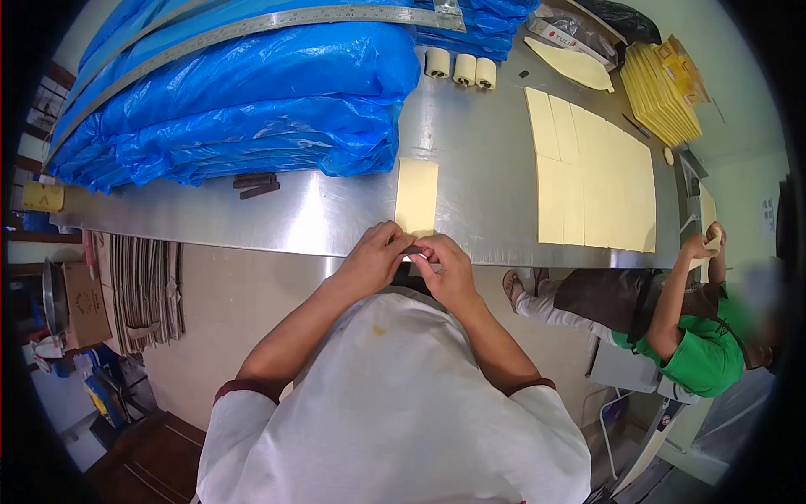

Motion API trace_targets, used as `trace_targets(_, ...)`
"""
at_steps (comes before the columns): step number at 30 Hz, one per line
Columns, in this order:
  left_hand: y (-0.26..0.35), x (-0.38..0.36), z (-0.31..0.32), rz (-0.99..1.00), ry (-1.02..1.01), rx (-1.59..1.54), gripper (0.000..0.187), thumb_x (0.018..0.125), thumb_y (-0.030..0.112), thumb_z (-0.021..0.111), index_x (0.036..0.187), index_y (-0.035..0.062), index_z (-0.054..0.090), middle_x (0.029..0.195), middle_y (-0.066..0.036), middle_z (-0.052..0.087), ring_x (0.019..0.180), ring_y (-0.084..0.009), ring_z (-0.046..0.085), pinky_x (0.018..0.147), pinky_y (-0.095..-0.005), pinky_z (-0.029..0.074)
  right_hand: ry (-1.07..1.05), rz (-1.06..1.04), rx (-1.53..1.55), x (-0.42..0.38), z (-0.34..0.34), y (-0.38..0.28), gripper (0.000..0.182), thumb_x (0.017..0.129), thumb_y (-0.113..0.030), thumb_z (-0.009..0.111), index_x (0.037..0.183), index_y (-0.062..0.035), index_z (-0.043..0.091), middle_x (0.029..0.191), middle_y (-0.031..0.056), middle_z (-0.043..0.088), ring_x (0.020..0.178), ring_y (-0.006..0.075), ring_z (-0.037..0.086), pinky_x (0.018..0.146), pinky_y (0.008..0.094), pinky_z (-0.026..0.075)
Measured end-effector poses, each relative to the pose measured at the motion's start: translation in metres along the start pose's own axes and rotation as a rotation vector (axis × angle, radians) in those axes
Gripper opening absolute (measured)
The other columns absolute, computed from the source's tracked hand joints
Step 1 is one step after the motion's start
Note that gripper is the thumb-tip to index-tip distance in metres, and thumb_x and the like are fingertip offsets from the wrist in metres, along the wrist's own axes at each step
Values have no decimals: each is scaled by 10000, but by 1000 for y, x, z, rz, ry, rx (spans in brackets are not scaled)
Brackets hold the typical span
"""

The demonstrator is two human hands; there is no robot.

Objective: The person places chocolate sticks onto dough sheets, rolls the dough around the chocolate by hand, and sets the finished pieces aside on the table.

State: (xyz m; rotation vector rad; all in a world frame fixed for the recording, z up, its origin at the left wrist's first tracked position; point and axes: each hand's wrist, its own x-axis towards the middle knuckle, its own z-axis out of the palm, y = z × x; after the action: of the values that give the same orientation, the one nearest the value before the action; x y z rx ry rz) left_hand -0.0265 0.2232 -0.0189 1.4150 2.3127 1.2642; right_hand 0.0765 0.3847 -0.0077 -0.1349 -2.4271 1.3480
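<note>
dark brown stick (413, 250), pinched in the closely drawn fingers of left hand (371, 259) and right hand (448, 264) at the pale dough strip's (417, 193) near end; likely starting a roll, calling for even thumb pressure. beyond, three rolls (464, 69).

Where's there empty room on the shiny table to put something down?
A big bare patch of the metal table lies between the single pale strip and the big cut sheet, nearer than the three rolls. A smaller one lies between the dark sticks and that strip. It's crowded where the blue bundle sits, and around the yellow stack.
</note>
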Motion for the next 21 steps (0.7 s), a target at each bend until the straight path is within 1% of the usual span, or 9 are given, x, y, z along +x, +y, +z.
trace_targets(1, 0, 0, 0, 2, 5, 4, 350, 802, 0, 724, 1145, 53, 682, 967, -123, 576, 892, -311, 582, 783, -411, 495, 6, -21, 0, -1, 0, 3, 235, 830, -26, 780, 1043, -10, 681, 902, 91, 647, 735, 186, 618, 644, 299, 528)
trace_targets(4, 2, 1, -3, -33, -26, 5, 336, 815, 24, 709, 1148, 64, 688, 995, -124, 573, 947, -324, 579, 836, -428, 475, 39, -68, -25, -3, -4, 7, 228, 826, -23, 783, 1036, -21, 693, 891, 82, 646, 727, 176, 619, 627, 286, 511)
trace_targets(5, 3, 2, -6, -49, -43, 4, 329, 821, 33, 700, 1148, 66, 689, 1009, -126, 572, 974, -331, 579, 860, -437, 466, 39, -31, -21, -5, -7, 7, 225, 829, -28, 778, 1034, -22, 686, 900, 90, 648, 730, 190, 624, 630, 299, 516)
trace_targets(7, 3, 2, -9, -43, -38, 39, 341, 819, 65, 732, 1158, 84, 698, 989, -106, 574, 961, -298, 568, 865, -418, 447, 37, 42, -16, -8, -16, 8, 219, 836, -36, 770, 1032, -22, 673, 917, 105, 653, 737, 217, 633, 636, 325, 526)
trace_targets(10, 2, 2, -9, -45, -45, 46, 351, 816, 106, 761, 1163, 101, 711, 979, -84, 577, 966, -273, 558, 879, -403, 422, 36, 79, -20, -8, -20, 11, 199, 839, -36, 772, 1018, -24, 686, 919, 96, 656, 712, 192, 623, 618, 303, 513)
trace_targets(13, -2, 1, -9, -43, -49, 27, 342, 819, 114, 759, 1158, 113, 710, 998, -72, 573, 982, -260, 549, 865, -388, 395, 58, 41, -6, -9, -18, 11, 178, 850, -35, 764, 1014, -30, 696, 896, 83, 652, 705, 167, 611, 600, 282, 496)
trace_targets(16, -4, 1, -8, -43, -40, 11, 332, 824, 117, 758, 1153, 117, 712, 1002, -67, 570, 981, -254, 544, 856, -383, 386, 65, 99, 2, -11, -21, 11, 139, 867, -33, 744, 1000, -29, 705, 865, 76, 650, 689, 152, 605, 593, 269, 487)
trace_targets(19, -5, 0, -7, -48, -31, 8, 320, 826, 122, 762, 1143, 115, 716, 997, -65, 572, 977, -252, 543, 856, -383, 387, -4, 282, 143, -13, -18, 20, 122, 877, -36, 729, 997, -24, 710, 827, 69, 641, 674, 147, 603, 587, 261, 481)
trace_targets(21, -6, 1, -7, -48, -25, 4, 315, 826, 125, 764, 1138, 114, 718, 996, -64, 573, 976, -252, 543, 857, -383, 388, 4, 340, 212, -11, -16, 23, 117, 880, -40, 726, 993, -16, 707, 803, 76, 634, 655, 150, 607, 580, 266, 486)
